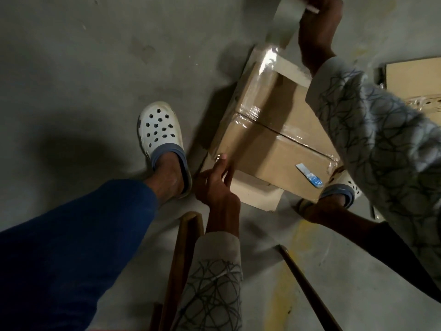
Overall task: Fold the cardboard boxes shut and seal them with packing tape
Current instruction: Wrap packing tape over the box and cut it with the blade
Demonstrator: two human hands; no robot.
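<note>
Left hand (216, 185): low and near me, fingers almost straight, fingertips (223, 158) pressing down.
Left arm: comes from below, patterned sleeve, wrist bare.
Right hand (317, 32): raised far in front, fingers curled, gripping the packing tape (282, 25).
Right arm: stretched forward, patterned sleeve to the wrist.

Dim grey concrete floor (71, 56), yellow paint smear (284, 290), two wooden legs (176, 271).

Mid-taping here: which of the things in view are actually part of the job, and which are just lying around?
In the job: cardboard box; packing tape, held taut by the right hand; left hand pressing its end down.

Lying about: blue-and-white item on the box; flat cardboard at right; wooden poles.
</note>
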